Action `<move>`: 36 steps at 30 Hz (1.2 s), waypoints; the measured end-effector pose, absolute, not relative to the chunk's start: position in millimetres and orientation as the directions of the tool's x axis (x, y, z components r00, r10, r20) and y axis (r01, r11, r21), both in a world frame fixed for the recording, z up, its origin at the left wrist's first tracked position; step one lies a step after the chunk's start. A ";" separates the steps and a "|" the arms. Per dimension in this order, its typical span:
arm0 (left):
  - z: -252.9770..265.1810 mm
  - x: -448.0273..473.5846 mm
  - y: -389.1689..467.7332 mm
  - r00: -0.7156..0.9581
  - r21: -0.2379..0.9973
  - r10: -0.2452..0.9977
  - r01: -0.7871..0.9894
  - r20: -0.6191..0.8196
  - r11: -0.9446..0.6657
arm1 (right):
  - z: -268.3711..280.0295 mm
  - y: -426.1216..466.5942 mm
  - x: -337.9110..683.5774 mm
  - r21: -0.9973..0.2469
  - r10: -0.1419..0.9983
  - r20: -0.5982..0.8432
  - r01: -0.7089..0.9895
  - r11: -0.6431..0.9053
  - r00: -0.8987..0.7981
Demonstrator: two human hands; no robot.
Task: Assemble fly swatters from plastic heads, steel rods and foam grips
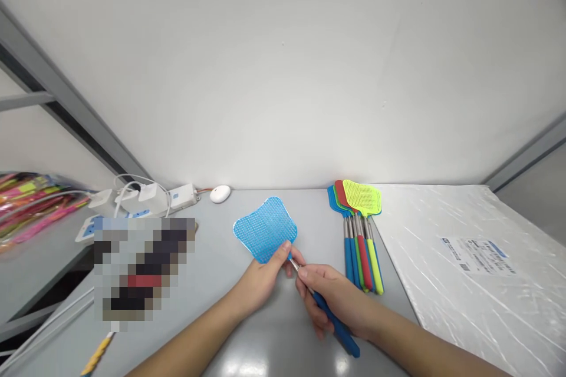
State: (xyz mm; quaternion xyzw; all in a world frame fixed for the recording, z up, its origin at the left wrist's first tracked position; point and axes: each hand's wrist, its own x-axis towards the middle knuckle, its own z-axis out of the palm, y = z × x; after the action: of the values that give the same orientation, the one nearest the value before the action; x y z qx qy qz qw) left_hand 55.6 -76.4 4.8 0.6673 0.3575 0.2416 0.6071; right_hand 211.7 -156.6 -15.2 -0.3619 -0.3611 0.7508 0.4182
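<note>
A blue fly swatter (267, 230) is held in both hands above the grey table. My left hand (266, 275) pinches it where the perforated head meets the metal shaft, thumb on top. My right hand (333, 294) is closed around the shaft just above the blue grip, which slants down toward the front. To the right of my hands lies a row of several fly swatters (362, 247) in blue, green, red and yellow-green, heads overlapping toward the wall and grips toward me.
A white plastic-wrapped package (477, 306) with a label covers the right side. At left are a power strip with white plugs (152, 197), cables and a pixelated object (141, 271). A white round device (220, 194) sits by the wall. Colourful bagged items (39, 200) lie far left.
</note>
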 end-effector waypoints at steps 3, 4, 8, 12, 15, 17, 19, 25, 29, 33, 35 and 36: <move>0.1 60.4 -77.3 0.573 0.988 0.811 0.152 -0.115 0.033 | -14.6 -156.7 213.3 -0.853 0.889 -0.243 -0.351 -0.387 -0.388; -1.6 62.7 -78.4 0.551 0.991 0.826 0.121 -0.118 0.061 | -14.0 -155.9 213.7 -0.856 0.888 -0.243 -0.344 -0.386 -0.390; -5.3 71.4 -84.4 0.450 0.987 0.881 -0.001 -0.142 0.160 | -11.2 -149.5 215.1 -0.876 0.886 -0.230 -0.311 -0.369 -0.403; -3.2 72.3 -80.2 0.338 0.979 0.931 -0.099 -0.136 0.179 | -7.0 -143.0 219.0 -0.886 0.862 -0.246 -0.259 -0.386 -0.444; 5.1 66.1 -66.1 0.147 0.959 0.981 -0.236 -0.123 0.155 | -1.2 -142.5 224.1 -0.869 0.815 -0.287 -0.220 -0.443 -0.504; 14.1 59.4 -54.4 0.036 0.928 0.992 -0.352 -0.118 0.123 | 2.7 -144.1 226.6 -0.860 0.782 -0.300 -0.199 -0.469 -0.546; 23.2 51.8 -44.1 -0.019 0.902 0.994 -0.423 -0.108 0.090 | 5.6 -146.3 227.4 -0.855 0.757 -0.296 -0.191 -0.481 -0.583; 24.2 42.2 -39.4 -0.029 0.898 0.999 -0.439 -0.040 0.023 | 5.5 -152.7 225.3 -0.852 0.738 -0.294 -0.184 -0.491 -0.607; 11.3 50.9 -57.8 0.286 0.920 0.954 -0.342 -0.091 0.191 | -1.1 -152.5 222.7 -0.834 0.776 -0.315 -0.230 -0.501 -0.546; 5.5 63.1 -79.6 0.544 0.957 0.822 -0.112 -0.165 0.267 | -6.1 -151.4 218.5 -0.853 0.828 -0.256 -0.286 -0.437 -0.499; 4.9 67.1 -87.0 0.621 0.967 0.762 -0.026 -0.183 0.253 | -5.7 -152.0 217.8 -0.855 0.849 -0.231 -0.317 -0.410 -0.474; 4.6 68.3 -89.4 0.640 0.966 0.745 -0.018 -0.187 0.258 | -5.0 -152.2 218.1 -0.854 0.853 -0.228 -0.325 -0.407 -0.470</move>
State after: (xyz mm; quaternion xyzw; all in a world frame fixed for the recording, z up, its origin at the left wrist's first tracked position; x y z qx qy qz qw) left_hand 68.3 -89.4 4.6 0.5486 0.3313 0.2648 0.7205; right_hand 218.1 -152.2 -5.0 -0.3426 -0.3853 0.7657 0.3845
